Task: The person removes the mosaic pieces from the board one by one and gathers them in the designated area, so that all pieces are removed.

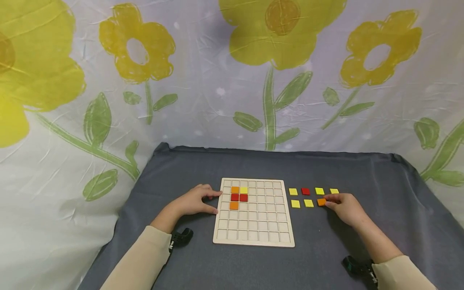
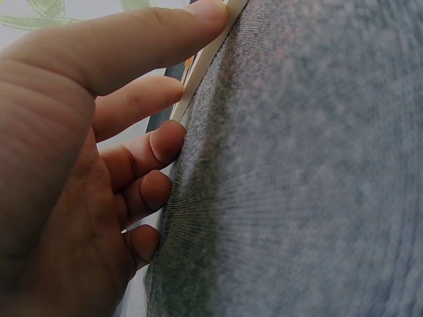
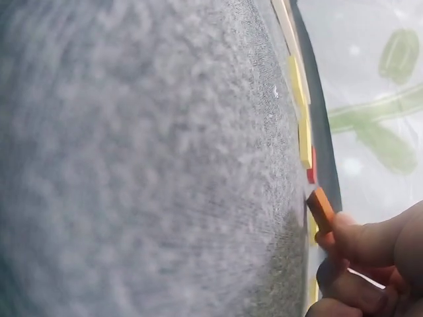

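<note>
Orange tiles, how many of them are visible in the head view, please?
3: an upper orange tile and a lower orange tile on the board, with a red tile between them, and a held orange tile pinched by the right hand.

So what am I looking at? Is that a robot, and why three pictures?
No robot! You're seeing a person's left hand and right hand. The picture with both hands is from a camera on the head; the others are from wrist cameras. On the dark cloth lies a wooden grid board with five coloured tiles on it. The left hand touches the board's edge. Beside the board lie yellow tiles and a red tile; the right hand pinches an orange tile.
</note>
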`<state>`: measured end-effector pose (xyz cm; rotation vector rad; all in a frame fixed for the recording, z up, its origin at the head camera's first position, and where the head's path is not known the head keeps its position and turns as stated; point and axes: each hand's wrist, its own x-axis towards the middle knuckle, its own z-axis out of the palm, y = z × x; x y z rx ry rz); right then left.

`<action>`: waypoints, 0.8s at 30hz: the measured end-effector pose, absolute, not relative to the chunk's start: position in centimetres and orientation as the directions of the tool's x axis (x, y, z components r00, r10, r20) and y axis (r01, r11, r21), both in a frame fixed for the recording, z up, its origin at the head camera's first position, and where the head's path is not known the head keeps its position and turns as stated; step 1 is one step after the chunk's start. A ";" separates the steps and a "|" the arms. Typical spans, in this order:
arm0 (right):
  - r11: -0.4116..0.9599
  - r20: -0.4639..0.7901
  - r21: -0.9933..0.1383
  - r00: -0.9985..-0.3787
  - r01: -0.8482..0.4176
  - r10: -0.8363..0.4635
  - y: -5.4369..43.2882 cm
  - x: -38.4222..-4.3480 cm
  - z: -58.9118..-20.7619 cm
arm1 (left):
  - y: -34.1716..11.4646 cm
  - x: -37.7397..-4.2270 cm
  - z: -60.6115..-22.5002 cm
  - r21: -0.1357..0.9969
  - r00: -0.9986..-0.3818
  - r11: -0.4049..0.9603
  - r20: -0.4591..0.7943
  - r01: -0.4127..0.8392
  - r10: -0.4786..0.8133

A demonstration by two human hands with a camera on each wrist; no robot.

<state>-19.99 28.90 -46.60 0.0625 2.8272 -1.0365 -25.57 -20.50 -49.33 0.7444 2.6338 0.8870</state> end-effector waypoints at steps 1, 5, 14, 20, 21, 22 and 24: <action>0.771 -0.141 -0.630 -0.990 0.088 -0.003 29.0 -20.0 -46.6 | -20.5 -25.6 -49.4 0.622 -0.834 0.682 -0.083 0.384 0.545; 0.789 -0.155 -0.607 -0.988 0.095 0.000 29.1 -20.1 -46.6 | -20.5 -25.6 -49.4 0.622 -0.834 0.682 -0.081 0.386 0.546; 0.788 -0.158 -0.608 -0.987 0.096 -0.002 29.1 -20.0 -46.5 | -20.5 -25.5 -49.3 0.616 -0.833 0.685 -0.082 0.389 0.547; 0.774 -0.132 -0.630 -0.991 0.062 -0.028 28.8 -19.7 -45.7 | -20.5 -25.4 -49.2 0.615 -0.833 0.685 -0.081 0.391 0.547; 0.770 -0.122 -0.635 -0.992 0.050 -0.036 28.6 -19.6 -45.4 | -20.5 -25.4 -49.2 0.615 -0.833 0.685 -0.081 0.391 0.547; 0.766 -0.108 -0.642 -0.993 0.033 -0.047 28.3 -19.6 -44.9 | -20.5 -25.4 -49.2 0.615 -0.833 0.685 -0.080 0.390 0.547; 0.757 -0.077 -0.654 -0.995 0.001 -0.065 27.7 -19.5 -44.0 | -20.5 -25.4 -49.1 0.614 -0.835 0.686 -0.079 0.390 0.545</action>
